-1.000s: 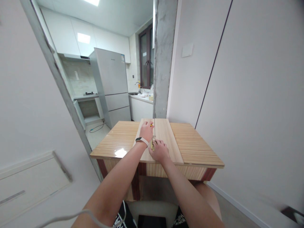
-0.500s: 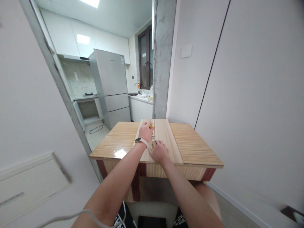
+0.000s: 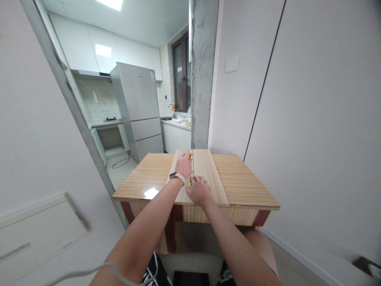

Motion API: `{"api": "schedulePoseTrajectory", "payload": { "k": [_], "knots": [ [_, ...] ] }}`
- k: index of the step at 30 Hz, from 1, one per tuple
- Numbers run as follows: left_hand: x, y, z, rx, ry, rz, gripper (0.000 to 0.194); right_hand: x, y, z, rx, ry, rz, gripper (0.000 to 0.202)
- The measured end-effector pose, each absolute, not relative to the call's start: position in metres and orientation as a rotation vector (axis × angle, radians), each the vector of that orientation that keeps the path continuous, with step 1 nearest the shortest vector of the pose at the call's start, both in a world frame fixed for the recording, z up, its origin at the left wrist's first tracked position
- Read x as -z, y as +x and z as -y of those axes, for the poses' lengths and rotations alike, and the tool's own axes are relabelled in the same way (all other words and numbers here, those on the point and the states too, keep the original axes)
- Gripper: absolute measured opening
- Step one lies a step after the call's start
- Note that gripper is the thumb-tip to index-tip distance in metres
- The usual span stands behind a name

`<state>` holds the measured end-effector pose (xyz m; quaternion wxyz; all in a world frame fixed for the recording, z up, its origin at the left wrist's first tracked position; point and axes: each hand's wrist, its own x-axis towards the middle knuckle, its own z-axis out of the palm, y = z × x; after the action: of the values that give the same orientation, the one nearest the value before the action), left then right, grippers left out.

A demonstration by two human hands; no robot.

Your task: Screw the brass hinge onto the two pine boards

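Pale board (image 3: 206, 163) lies flat on the middle of your table (image 3: 244, 182), left and right edges running near to far, beneath both your hands. Your left hand (image 3: 182, 165), the farther one, pinches a small yellow-and-black piece (image 3: 190, 157); your right hand (image 3: 200, 190), nearer, lies over a yellowish piece (image 3: 190, 184), though the fingers hide too much to tell whether it grips. Expect the board to be stiff, fairly light, slightly slick and hardly fragile; take hold of it by its left and right edges.
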<state>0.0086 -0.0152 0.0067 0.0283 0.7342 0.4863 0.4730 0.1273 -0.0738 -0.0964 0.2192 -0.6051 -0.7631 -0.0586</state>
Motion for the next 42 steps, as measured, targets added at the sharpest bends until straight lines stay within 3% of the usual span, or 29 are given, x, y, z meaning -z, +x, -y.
{"api": "schedulePoseTrajectory", "payload": {
  "k": [9, 23, 30, 35, 42],
  "knots": [
    [-0.0083, 0.0137, 0.0154, -1.518, 2.235, -1.492, 0.012, 0.0973, 0.1273, 0.0733, 0.152, -1.672, 2.095, 0.056],
    [-0.0124, 0.0133, 0.0189, -1.512, 2.190, -1.613, 0.011, 0.0964, 0.1276, 0.0744, 0.154, -1.665, 2.093, 0.056],
    [-0.0051, 0.0090, 0.0132, -1.578, 2.167, -1.505, 0.031, 0.0969, 0.1284, 0.0733, 0.141, -1.666, 2.102, 0.056],
    [-0.0037, 0.0078, 0.0120, -1.549, 2.216, -1.418, 0.015, 0.0957, 0.1274, 0.0745, 0.144, -1.687, 2.104, 0.057],
    [-0.0057, 0.0098, 0.0165, -1.569, 2.177, -1.501, 0.014, 0.0939, 0.1274, 0.0761, 0.152, -1.668, 2.094, 0.055]
  ]
}}
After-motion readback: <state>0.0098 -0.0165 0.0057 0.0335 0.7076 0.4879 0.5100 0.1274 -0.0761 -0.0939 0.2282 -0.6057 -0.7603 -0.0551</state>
